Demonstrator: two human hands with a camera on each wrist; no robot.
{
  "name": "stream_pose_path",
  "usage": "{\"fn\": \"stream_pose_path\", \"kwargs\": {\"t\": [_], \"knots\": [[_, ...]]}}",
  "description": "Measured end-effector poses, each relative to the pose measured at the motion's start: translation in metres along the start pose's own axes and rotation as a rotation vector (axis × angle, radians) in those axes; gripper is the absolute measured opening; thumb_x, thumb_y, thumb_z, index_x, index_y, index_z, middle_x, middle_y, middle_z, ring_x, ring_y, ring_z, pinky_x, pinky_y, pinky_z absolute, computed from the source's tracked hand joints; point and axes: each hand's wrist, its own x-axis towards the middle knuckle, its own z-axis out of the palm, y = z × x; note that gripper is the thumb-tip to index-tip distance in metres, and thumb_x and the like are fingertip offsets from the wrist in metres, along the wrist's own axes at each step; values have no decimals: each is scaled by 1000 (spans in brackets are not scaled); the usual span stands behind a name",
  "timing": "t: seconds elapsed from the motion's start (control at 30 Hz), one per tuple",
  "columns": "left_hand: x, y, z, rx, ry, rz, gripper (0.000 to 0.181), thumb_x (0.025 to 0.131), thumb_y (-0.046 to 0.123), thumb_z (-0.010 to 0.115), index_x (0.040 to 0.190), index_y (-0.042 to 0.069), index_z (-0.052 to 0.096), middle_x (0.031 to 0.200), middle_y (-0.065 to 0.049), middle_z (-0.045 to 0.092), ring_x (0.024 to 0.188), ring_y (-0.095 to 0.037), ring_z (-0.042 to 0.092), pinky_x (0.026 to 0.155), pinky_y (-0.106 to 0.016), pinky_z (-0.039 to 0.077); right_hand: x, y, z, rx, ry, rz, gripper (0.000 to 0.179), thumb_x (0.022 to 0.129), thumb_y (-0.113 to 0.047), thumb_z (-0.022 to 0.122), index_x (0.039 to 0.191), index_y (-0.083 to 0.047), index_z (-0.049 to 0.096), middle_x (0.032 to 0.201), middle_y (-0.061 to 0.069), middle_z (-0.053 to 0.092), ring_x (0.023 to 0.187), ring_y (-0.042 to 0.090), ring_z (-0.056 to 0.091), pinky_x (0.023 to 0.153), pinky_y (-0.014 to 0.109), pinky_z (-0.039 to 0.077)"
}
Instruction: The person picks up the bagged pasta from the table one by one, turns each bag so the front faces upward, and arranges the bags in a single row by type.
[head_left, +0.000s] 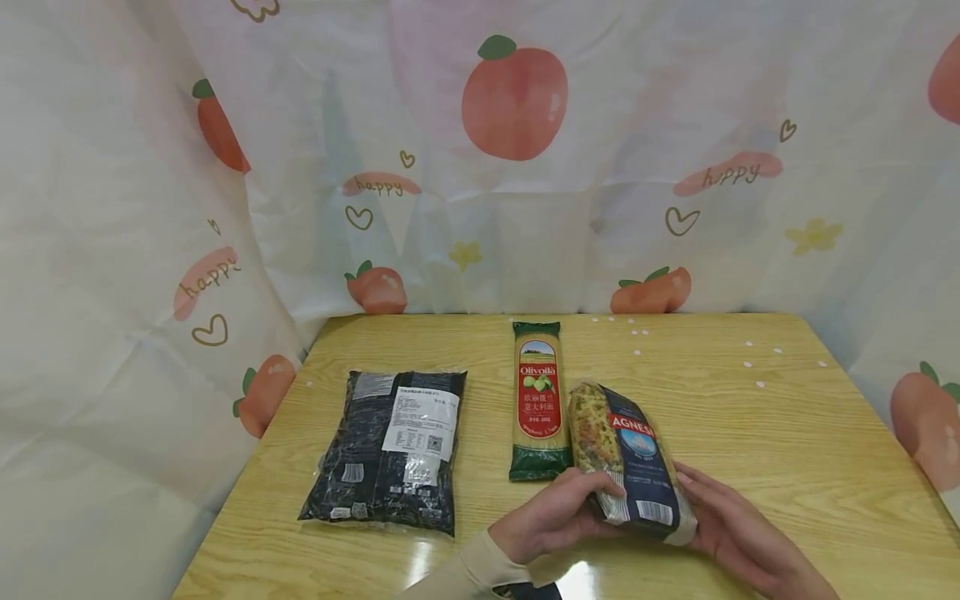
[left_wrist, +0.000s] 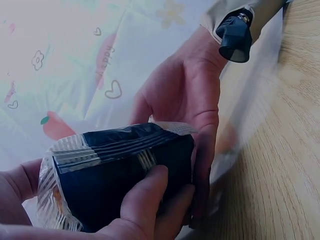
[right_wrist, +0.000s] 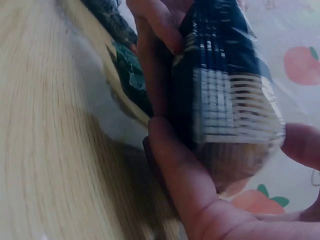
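A bag of Agnesi pasta [head_left: 637,467], dark blue with a clear side that shows the pasta, is held tilted between both hands near the front of the table. My left hand [head_left: 551,518] grips its near left corner, thumb over the printed face. Along the right side, my right hand [head_left: 738,533] holds the bag's lower end. In the right wrist view, the right thumb and fingers lie on opposite sides of the striped end of the bag [right_wrist: 235,105]. The left wrist view shows the left thumb pressed on the dark wrapper [left_wrist: 115,185].
Behind and left of the held bag lies a spaghetti pack [head_left: 538,400] with green ends and a red label. Further left is a large black bag [head_left: 386,454] with a white label. A printed curtain [head_left: 480,233] hangs along the back of the wooden table [head_left: 787,433].
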Motion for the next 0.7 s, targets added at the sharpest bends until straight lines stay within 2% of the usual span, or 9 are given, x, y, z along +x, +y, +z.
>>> {"fn": "stream_pose_path", "kwargs": {"t": [0.1, 0.33, 0.4, 0.47, 0.5, 0.57, 0.63, 0.7], "knots": [[0, 1, 0, 0, -16, -3, 55, 91, 9, 52, 146, -1, 50, 141, -17, 61, 135, -33, 56, 119, -57, 40, 1, 1, 2, 41, -28, 4, 45, 115, -24, 20, 131, -35, 60, 138, -9, 65, 127, 12, 62, 112, 38, 52], [-1, 1, -2, 5, -38, -20, 57, 92, 9, 51, 148, 1, 48, 143, -18, 60, 138, -35, 54, 119, -58, 40, 2, 2, 3, 66, 7, 12, 38, 115, -22, 23, 129, -34, 56, 137, -7, 65, 126, 14, 63, 111, 39, 52], [0, 1, -3, 18, -50, -30, 56, 93, 10, 51, 148, 3, 49, 143, -17, 60, 138, -37, 54, 118, -59, 40, 3, 3, 3, 27, 42, 16, 35, 115, -23, 24, 144, -29, 43, 136, -7, 65, 126, 13, 62, 111, 39, 52], [0, 2, -4, 38, -64, -43, 54, 94, 12, 51, 148, 4, 51, 143, -19, 60, 138, -40, 54, 116, -61, 41, 4, 3, 2, -30, 106, 24, 47, 115, -24, 27, 160, -23, 18, 134, -9, 65, 125, 12, 63, 110, 39, 53], [0, 2, -5, 46, -72, -52, 53, 95, 13, 51, 147, 5, 51, 143, -20, 60, 138, -42, 53, 115, -61, 41, 4, 4, 2, -59, 136, 29, 56, 115, -25, 28, 164, -19, 3, 133, -10, 65, 125, 11, 63, 110, 39, 53], [1, 3, -5, 61, -86, -72, 52, 95, 16, 51, 147, 6, 52, 143, -21, 61, 138, -45, 52, 114, -63, 41, 5, 4, 3, -110, 190, 40, 74, 114, -26, 30, 160, -7, -24, 130, -12, 66, 123, 10, 64, 109, 38, 54], [2, 3, -6, 70, -90, -88, 52, 95, 17, 52, 146, 7, 52, 142, -22, 61, 138, -47, 51, 113, -63, 41, 5, 4, 4, -137, 223, 42, 80, 114, -27, 31, 156, -4, -33, 128, -14, 66, 121, 9, 64, 108, 37, 55], [2, 3, -6, 84, -88, -97, 51, 96, 19, 52, 146, 7, 52, 141, -23, 61, 138, -48, 51, 113, -63, 41, 4, 4, 5, -149, 248, 42, 80, 114, -26, 31, 155, -5, -34, 126, -15, 67, 120, 7, 65, 107, 36, 56]]}}
